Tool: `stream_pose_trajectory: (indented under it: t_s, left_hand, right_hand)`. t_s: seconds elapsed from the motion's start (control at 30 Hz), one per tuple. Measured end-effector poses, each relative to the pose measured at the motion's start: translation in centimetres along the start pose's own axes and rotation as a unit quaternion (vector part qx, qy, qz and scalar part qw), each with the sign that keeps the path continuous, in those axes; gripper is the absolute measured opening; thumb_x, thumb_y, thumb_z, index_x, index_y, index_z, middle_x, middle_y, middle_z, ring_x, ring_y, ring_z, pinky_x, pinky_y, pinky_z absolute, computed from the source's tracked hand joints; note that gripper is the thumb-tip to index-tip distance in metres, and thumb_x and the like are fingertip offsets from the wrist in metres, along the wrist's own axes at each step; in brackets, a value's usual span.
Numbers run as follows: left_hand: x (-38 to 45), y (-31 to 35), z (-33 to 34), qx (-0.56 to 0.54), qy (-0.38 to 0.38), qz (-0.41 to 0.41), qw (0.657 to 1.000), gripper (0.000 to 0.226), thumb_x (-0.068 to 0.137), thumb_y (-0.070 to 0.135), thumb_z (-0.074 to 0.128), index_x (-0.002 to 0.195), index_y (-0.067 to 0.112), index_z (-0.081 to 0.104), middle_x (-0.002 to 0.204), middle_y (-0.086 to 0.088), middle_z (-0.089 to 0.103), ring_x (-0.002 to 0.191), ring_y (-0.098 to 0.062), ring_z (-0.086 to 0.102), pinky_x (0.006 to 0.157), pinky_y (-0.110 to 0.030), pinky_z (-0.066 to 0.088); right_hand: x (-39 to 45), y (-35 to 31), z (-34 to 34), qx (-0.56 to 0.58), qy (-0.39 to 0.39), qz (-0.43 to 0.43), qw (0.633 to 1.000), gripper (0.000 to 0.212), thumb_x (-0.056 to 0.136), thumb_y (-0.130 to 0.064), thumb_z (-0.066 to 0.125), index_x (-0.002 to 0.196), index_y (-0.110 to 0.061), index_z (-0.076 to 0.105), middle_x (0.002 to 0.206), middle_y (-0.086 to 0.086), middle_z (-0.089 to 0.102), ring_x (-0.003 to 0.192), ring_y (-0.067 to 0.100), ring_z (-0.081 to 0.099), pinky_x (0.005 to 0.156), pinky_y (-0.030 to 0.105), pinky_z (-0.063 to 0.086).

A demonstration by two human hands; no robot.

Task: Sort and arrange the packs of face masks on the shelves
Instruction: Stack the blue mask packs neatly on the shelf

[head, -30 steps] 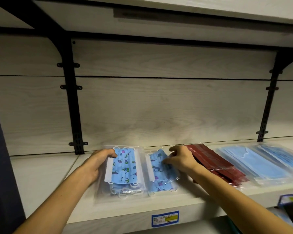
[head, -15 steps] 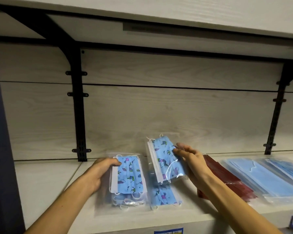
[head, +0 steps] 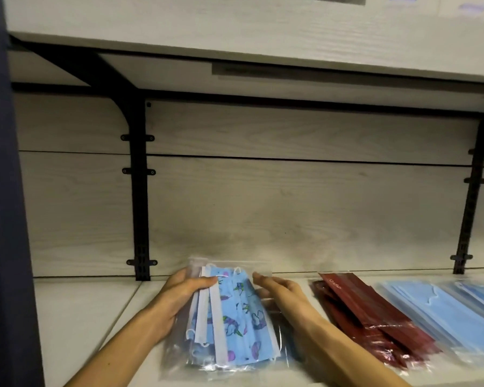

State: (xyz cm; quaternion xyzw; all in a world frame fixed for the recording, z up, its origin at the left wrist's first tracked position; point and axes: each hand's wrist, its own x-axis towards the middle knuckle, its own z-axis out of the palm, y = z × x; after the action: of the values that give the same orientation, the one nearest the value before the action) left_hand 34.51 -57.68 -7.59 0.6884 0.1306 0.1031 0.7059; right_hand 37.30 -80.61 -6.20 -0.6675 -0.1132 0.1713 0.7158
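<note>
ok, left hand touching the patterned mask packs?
Touching. The head view shows the left hand gripping the left edge of the patterned mask packs, thumb lying across the top of the stack, fingers behind it.

Two bare forearms enter from the lower edge of the view, one on either side of the stack of printed mask packs (head: pixel 235 317) that serves here as the landmark. Left of the stack: the left hand (head: pixel 176 297) and its forearm, uncovered from the frame edge to the fingertips, with no sleeve, cuff, glove, watch, ring or band to be seen. Right of the stack: the right hand (head: pixel 280 291) and its forearm, likewise unclothed along all that shows, wrist plain. Fingernails appear short and unpainted, though motion blur softens them. No other part of the person is in view.
</note>
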Motion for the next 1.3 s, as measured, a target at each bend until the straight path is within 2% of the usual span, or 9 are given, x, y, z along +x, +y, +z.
stream_pose_trajectory:
  t_s: [0.1, 0.27, 0.4, 0.53, 0.67, 0.83, 1.03, 1.2, 1.3]
  left_hand:
    - [-0.3, 0.3, 0.3, -0.022, 0.015, 0.001, 1.0, 0.094, 0.059, 0.047, 0.091, 0.137, 0.016, 0.049, 0.11, -0.012, 0.075, 0.094, -0.03, 0.074, 0.083, -0.041, 0.059]
    - [-0.3, 0.3, 0.6, -0.017, -0.001, -0.005, 1.0, 0.101, 0.059, 0.068, 0.082, 0.137, 0.013, 0.051, 0.101, -0.013, 0.077, 0.091, -0.031, 0.075, 0.074, -0.035, 0.056]
    - [-0.6, 0.3, 0.7, 0.021, -0.025, 0.004, 0.999, 0.063, 0.079, 0.039, 0.082, 0.126, 0.005, 0.057, 0.094, -0.018, 0.077, 0.081, -0.03, 0.075, 0.071, -0.037, 0.057]
    - [0.2, 0.1, 0.1, 0.016, 0.015, -0.022, 0.999, 0.05, 0.079, 0.029, 0.081, 0.121, 0.009, 0.062, 0.093, -0.018, 0.077, 0.086, -0.035, 0.075, 0.086, -0.049, 0.059]
    - [0.4, 0.5, 0.2, 0.016, 0.026, -0.059, 0.998, 0.028, 0.089, 0.019, 0.07, 0.108, -0.002, 0.069, 0.09, -0.025, 0.075, 0.072, -0.033, 0.071, 0.071, -0.038, 0.056]
    - [1.0, 0.5, 0.0, -0.013, 0.02, -0.107, 0.994, 0.022, 0.089, 0.022, 0.068, 0.097, 0.001, 0.071, 0.091, -0.025, 0.074, 0.068, -0.033, 0.068, 0.069, -0.036, 0.054]
    - [1.5, 0.5, -1.6, -0.052, 0.036, -0.14, 0.988, 0.02, 0.087, 0.027, 0.066, 0.084, 0.007, 0.069, 0.087, -0.019, 0.071, 0.076, -0.034, 0.066, 0.075, -0.039, 0.053]
    - [0.9, 0.6, -1.7, -0.059, 0.045, -0.135, 0.988, 0.019, 0.089, 0.026, 0.062, 0.084, 0.008, 0.067, 0.089, -0.019, 0.07, 0.079, -0.034, 0.065, 0.076, -0.039, 0.053]
    - [0.5, 0.8, -1.7, -0.053, 0.051, -0.129, 0.989, 0.018, 0.089, 0.025, 0.063, 0.087, 0.008, 0.068, 0.095, -0.021, 0.071, 0.088, -0.035, 0.066, 0.091, -0.047, 0.052]
  right_hand:
    - [1.2, 0.0, 0.0, -0.032, 0.029, -0.042, 0.998, 0.027, 0.098, -0.026, 0.064, 0.106, 0.0, 0.067, 0.094, 0.02, 0.075, 0.071, 0.027, 0.072, 0.056, 0.031, 0.055]
    - [3.0, 0.9, 1.3, -0.073, 0.068, -0.064, 0.993, 0.018, 0.086, -0.019, 0.078, 0.074, -0.008, 0.07, 0.067, 0.005, 0.07, 0.056, 0.012, 0.062, 0.051, 0.023, 0.048]
    - [3.2, 1.1, 1.3, -0.09, 0.029, -0.034, 0.995, 0.043, 0.074, -0.041, 0.085, 0.085, -0.003, 0.068, 0.085, 0.013, 0.076, 0.078, 0.025, 0.074, 0.07, 0.037, 0.061]
    - [2.5, -0.3, -1.6, -0.129, 0.099, -0.07, 0.984, 0.035, 0.087, -0.034, 0.078, 0.103, -0.004, 0.067, 0.083, 0.007, 0.068, 0.066, 0.016, 0.062, 0.048, 0.018, 0.047]
    - [2.3, -0.1, -4.9, -0.469, 0.16, -0.083, 0.865, 0.051, 0.081, -0.064, 0.07, 0.105, -0.02, 0.065, 0.095, -0.005, 0.073, 0.079, 0.011, 0.068, 0.065, 0.025, 0.049]
    - [1.9, 0.7, -4.8, -0.597, 0.112, -0.059, 0.792, 0.064, 0.066, -0.081, 0.066, 0.08, -0.019, 0.072, 0.077, -0.006, 0.07, 0.07, 0.011, 0.066, 0.066, 0.033, 0.059]
    - [3.2, 1.1, -5.2, -0.545, 0.072, -0.083, 0.831, 0.029, 0.078, -0.051, 0.078, 0.089, -0.023, 0.079, 0.086, -0.006, 0.075, 0.082, 0.01, 0.069, 0.076, 0.035, 0.061]
    - [2.8, 1.2, -5.8, -0.517, 0.101, -0.133, 0.84, 0.013, 0.087, -0.025, 0.068, 0.097, -0.025, 0.078, 0.097, -0.008, 0.074, 0.092, 0.013, 0.069, 0.079, 0.033, 0.057]
    - [2.7, 1.3, -6.6, -0.434, 0.112, -0.175, 0.877, 0.009, 0.087, -0.022, 0.071, 0.081, -0.028, 0.074, 0.085, -0.01, 0.076, 0.081, 0.008, 0.07, 0.075, 0.033, 0.058]
